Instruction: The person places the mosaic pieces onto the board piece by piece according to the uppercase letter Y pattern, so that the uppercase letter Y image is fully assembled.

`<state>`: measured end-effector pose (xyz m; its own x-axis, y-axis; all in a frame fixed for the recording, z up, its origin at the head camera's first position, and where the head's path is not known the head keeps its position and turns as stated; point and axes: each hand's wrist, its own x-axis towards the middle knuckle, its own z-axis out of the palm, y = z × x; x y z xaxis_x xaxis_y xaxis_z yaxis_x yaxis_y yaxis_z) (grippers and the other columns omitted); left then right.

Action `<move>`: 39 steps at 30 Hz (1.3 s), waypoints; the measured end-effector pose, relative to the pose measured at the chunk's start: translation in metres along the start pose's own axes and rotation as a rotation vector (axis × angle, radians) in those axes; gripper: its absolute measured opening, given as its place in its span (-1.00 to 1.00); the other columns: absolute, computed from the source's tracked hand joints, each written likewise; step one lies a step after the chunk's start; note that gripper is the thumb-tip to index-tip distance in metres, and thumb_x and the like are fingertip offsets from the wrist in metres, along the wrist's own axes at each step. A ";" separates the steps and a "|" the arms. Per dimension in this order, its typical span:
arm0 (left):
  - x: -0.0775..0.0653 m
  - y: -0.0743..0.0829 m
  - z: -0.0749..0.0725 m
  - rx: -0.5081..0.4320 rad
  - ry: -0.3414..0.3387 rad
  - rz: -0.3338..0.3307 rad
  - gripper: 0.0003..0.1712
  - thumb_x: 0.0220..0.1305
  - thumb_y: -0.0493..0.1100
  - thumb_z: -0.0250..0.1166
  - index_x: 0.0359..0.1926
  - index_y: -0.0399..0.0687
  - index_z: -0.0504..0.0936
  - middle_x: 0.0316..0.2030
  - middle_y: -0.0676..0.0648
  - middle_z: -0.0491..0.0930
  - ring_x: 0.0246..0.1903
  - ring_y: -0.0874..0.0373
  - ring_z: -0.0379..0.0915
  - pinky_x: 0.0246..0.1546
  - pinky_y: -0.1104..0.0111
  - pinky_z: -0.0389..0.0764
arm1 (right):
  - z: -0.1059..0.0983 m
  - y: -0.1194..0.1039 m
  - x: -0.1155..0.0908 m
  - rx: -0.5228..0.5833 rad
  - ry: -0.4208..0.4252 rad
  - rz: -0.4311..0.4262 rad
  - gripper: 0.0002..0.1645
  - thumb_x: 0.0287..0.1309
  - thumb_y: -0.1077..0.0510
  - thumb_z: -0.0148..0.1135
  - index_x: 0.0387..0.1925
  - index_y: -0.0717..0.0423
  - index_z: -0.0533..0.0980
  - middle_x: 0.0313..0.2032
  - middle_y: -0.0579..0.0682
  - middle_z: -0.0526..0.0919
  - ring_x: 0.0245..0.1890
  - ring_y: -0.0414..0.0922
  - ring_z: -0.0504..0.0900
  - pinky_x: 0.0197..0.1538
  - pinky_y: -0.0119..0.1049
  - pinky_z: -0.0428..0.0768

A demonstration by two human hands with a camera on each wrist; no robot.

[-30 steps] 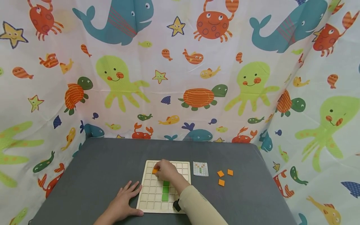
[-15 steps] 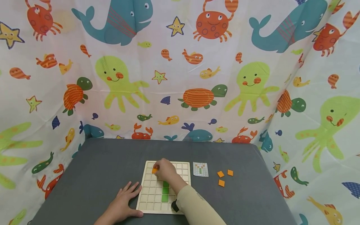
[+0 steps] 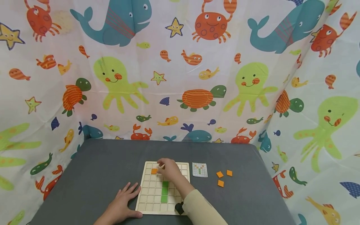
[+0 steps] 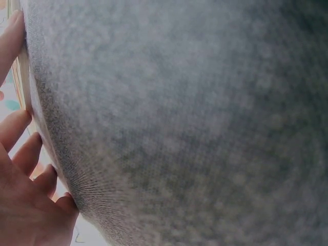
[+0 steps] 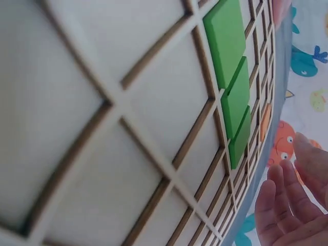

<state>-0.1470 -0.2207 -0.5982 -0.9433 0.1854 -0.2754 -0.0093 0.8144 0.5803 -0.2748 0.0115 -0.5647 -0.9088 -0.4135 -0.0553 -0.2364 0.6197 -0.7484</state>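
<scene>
A light wooden grid board (image 3: 149,190) lies on the grey table, with a column of green square tiles (image 3: 165,191) set in its middle. One orange tile (image 3: 154,171) sits in a cell near the upper left. My right hand (image 3: 171,172) hovers just right of that tile, thumb and fingers apart and holding nothing; the right wrist view shows its loosely bent fingers (image 5: 292,192) beyond the grid. My left hand (image 3: 121,202) rests spread on the table, its fingertips and thumb touching the board's left edge. In the left wrist view, grey fabric fills most of the picture.
Right of the board lies a small printed card (image 3: 199,169) showing a coloured grid pattern. Further right are 3 loose orange tiles (image 3: 220,183) on the grey table (image 3: 247,193). A curtain with sea animals (image 3: 199,98) stands around the table's back and sides.
My right hand has let go of the orange tile and moved slightly right, leaving the tile uncovered in its cell. The left hand has stayed at the board's edge.
</scene>
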 end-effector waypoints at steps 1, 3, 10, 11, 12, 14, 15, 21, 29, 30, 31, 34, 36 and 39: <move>0.000 0.000 0.000 -0.003 0.000 0.000 0.35 -0.43 0.40 0.63 0.47 0.02 0.40 0.52 -0.14 0.21 0.55 -0.33 -0.17 0.40 -0.40 -0.11 | -0.001 0.001 -0.003 0.015 0.009 -0.005 -0.54 0.23 0.20 0.41 0.17 0.10 0.60 -0.04 0.02 0.69 -0.12 -0.08 0.67 -0.13 -0.23 0.68; 0.000 0.000 0.000 -0.008 0.000 0.001 0.35 -0.43 0.39 0.63 0.47 0.01 0.40 0.52 -0.13 0.21 0.55 -0.33 -0.17 0.40 -0.40 -0.11 | -0.003 0.002 -0.008 0.045 0.027 -0.006 -0.54 0.24 0.20 0.40 0.18 0.11 0.60 -0.03 0.03 0.69 -0.10 -0.07 0.66 -0.12 -0.23 0.68; -0.001 0.000 0.000 -0.013 0.008 0.020 0.35 -0.43 0.39 0.64 0.47 0.01 0.40 0.52 -0.14 0.21 0.55 -0.34 -0.17 0.40 -0.41 -0.12 | -0.015 0.006 -0.025 0.103 0.066 -0.023 -0.53 0.26 0.19 0.38 0.20 0.08 0.58 0.01 0.06 0.69 -0.09 -0.05 0.67 -0.17 -0.25 0.67; -0.001 0.000 -0.001 -0.013 0.007 0.021 0.35 -0.43 0.38 0.64 0.47 0.01 0.40 0.52 -0.14 0.21 0.55 -0.34 -0.17 0.40 -0.41 -0.12 | -0.016 0.006 -0.027 0.110 0.071 -0.030 -0.52 0.26 0.20 0.38 0.21 0.08 0.58 0.01 0.07 0.69 -0.09 -0.03 0.68 -0.18 -0.24 0.67; -0.001 0.000 -0.001 -0.013 0.004 0.020 0.35 -0.43 0.38 0.63 0.47 0.01 0.40 0.53 -0.14 0.20 0.55 -0.34 -0.18 0.40 -0.41 -0.12 | -0.017 0.007 -0.029 0.115 0.075 -0.037 -0.52 0.26 0.20 0.38 0.21 0.08 0.58 0.02 0.08 0.69 -0.09 -0.02 0.68 -0.18 -0.24 0.67; -0.001 0.000 -0.002 -0.010 0.002 0.022 0.34 -0.42 0.37 0.64 0.47 0.00 0.39 0.53 -0.14 0.20 0.55 -0.34 -0.18 0.39 -0.41 -0.12 | -0.019 0.007 -0.033 0.125 0.081 -0.052 -0.52 0.27 0.20 0.37 0.22 0.09 0.57 0.02 0.10 0.69 -0.08 0.00 0.68 -0.18 -0.24 0.66; -0.001 -0.001 -0.002 -0.007 0.002 0.025 0.34 -0.41 0.37 0.64 0.47 0.00 0.39 0.53 -0.15 0.20 0.54 -0.35 -0.17 0.38 -0.42 -0.11 | -0.020 0.008 -0.034 0.128 0.085 -0.061 -0.51 0.27 0.21 0.37 0.22 0.11 0.56 0.02 0.10 0.69 -0.08 0.02 0.68 -0.18 -0.24 0.66; -0.002 -0.002 -0.001 -0.005 0.003 0.045 0.33 -0.38 0.35 0.64 0.48 -0.02 0.38 0.53 -0.17 0.20 0.54 -0.37 -0.17 0.37 -0.44 -0.11 | -0.026 0.008 -0.043 0.112 0.122 -0.080 -0.52 0.26 0.23 0.37 0.21 0.15 0.56 0.02 0.12 0.70 -0.08 0.04 0.69 -0.20 -0.24 0.65; -0.001 -0.003 -0.001 -0.008 -0.002 0.040 0.34 -0.38 0.36 0.64 0.49 0.01 0.37 0.53 -0.15 0.18 0.55 -0.36 -0.18 0.38 -0.44 -0.13 | -0.032 0.015 -0.052 0.087 0.171 -0.108 -0.53 0.22 0.23 0.41 0.17 0.14 0.59 0.00 0.12 0.71 -0.13 -0.02 0.70 -0.23 -0.30 0.65; -0.001 -0.003 -0.001 -0.009 -0.003 0.039 0.33 -0.38 0.35 0.64 0.49 0.00 0.37 0.53 -0.15 0.18 0.55 -0.36 -0.18 0.38 -0.44 -0.13 | -0.033 0.016 -0.052 0.082 0.181 -0.119 -0.54 0.21 0.24 0.42 0.15 0.15 0.59 -0.01 0.13 0.72 -0.14 -0.01 0.70 -0.24 -0.30 0.65; -0.001 -0.003 -0.001 -0.011 -0.006 0.038 0.33 -0.38 0.35 0.64 0.48 0.00 0.37 0.53 -0.15 0.18 0.55 -0.36 -0.19 0.38 -0.43 -0.13 | -0.034 0.018 -0.053 0.080 0.187 -0.123 -0.54 0.20 0.24 0.42 0.15 0.16 0.60 -0.02 0.13 0.72 -0.15 -0.02 0.70 -0.24 -0.29 0.65; -0.001 -0.002 -0.002 -0.020 -0.011 0.032 0.34 -0.38 0.35 0.64 0.48 -0.01 0.37 0.53 -0.16 0.18 0.54 -0.36 -0.18 0.38 -0.43 -0.14 | -0.038 0.020 -0.056 0.064 0.206 -0.109 -0.55 0.20 0.22 0.43 0.14 0.14 0.61 -0.02 0.08 0.73 -0.15 -0.03 0.71 -0.22 -0.30 0.65; -0.001 -0.002 -0.002 -0.021 -0.014 0.030 0.34 -0.39 0.36 0.63 0.48 -0.01 0.37 0.53 -0.16 0.18 0.54 -0.37 -0.18 0.38 -0.43 -0.14 | -0.041 0.022 -0.059 0.059 0.217 -0.108 -0.55 0.20 0.22 0.42 0.14 0.16 0.61 -0.02 0.05 0.73 -0.15 -0.03 0.71 -0.21 -0.27 0.66; -0.002 -0.002 -0.002 -0.025 -0.016 0.023 0.34 -0.39 0.37 0.63 0.48 -0.01 0.37 0.54 -0.15 0.18 0.55 -0.36 -0.19 0.39 -0.43 -0.14 | -0.045 0.025 -0.062 0.052 0.225 -0.097 -0.55 0.21 0.21 0.42 0.14 0.14 0.61 -0.01 0.03 0.74 -0.15 -0.05 0.71 -0.21 -0.29 0.67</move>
<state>-0.1461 -0.2236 -0.5976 -0.9379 0.2131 -0.2738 0.0039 0.7956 0.6058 -0.2396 0.0828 -0.5501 -0.9378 -0.3066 0.1629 -0.3136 0.5465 -0.7765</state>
